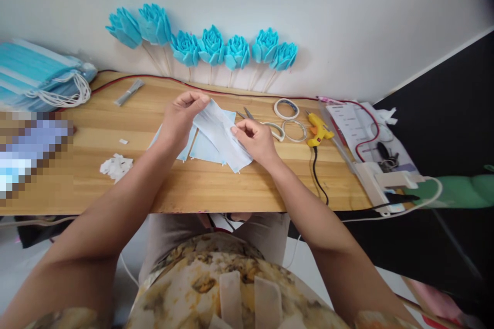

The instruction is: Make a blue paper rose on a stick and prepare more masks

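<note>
A pale blue, opened-out face mask (223, 131) is held slantwise above the wooden table. My left hand (184, 115) pinches its upper left corner between thumb and fingers. The right edge is pinched by my right hand (255, 139), whose other fingers are curled in. Beneath lie more pale blue mask sheets (204, 150), flat and partly hidden by the held one and my left hand. Just behind my right hand are scissors (247, 112), their handles mostly hidden, and a roll of tape (276, 131).
Several blue flowers (211, 46) on sticks lean against the wall. Stacked masks (36, 74) are at left, above paper scraps (117, 165) and near a bundle of thin strips (128, 92). Right are tape rolls (286, 109), a yellow glue gun (319, 129) with cord, and a power strip (372, 185).
</note>
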`<state>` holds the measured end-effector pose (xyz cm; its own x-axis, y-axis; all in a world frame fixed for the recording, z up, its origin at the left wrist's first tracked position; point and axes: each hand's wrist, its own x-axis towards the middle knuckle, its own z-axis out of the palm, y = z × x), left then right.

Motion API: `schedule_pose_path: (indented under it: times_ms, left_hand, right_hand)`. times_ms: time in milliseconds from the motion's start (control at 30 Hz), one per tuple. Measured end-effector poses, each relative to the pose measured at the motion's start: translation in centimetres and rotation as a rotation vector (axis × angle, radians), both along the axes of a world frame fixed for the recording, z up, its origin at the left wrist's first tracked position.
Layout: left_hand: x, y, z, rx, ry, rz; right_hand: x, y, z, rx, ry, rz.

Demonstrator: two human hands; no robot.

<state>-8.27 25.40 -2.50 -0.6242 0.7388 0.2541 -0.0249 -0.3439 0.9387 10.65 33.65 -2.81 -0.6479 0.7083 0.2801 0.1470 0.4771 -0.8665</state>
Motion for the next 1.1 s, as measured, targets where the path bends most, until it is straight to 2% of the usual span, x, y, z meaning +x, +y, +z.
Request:
schedule_pose_path:
  times_ms: [167,300,600,933,1100]
  left_hand:
    - [0.5,-0.1,0.1,-0.04,0.322,0.024]
    - [0.7,-0.3,0.2,-0.111,0.417,-0.02]
    - [1.1,-0.3,0.7,-0.162,0.335,-0.074]
    - [0.9,-0.2,0.3,-0.108,0.21,-0.038]
    - [1.0,-0.1,0.4,-0.109,0.165,0.042]
  right_hand:
    - [0.0,0.0,0.1,-0.01,-0.013,-0.021]
    - [0.0,0.0,0.1,-0.008,0.003,-0.018]
    - [0.0,0.2,-0.2,0.008,-0.009,-0.012]
    - [0.2,0.2,-0.1,0.031,0.003,0.036]
    - [0.1,0.2,-0.2,0.03,-0.005,0.034]
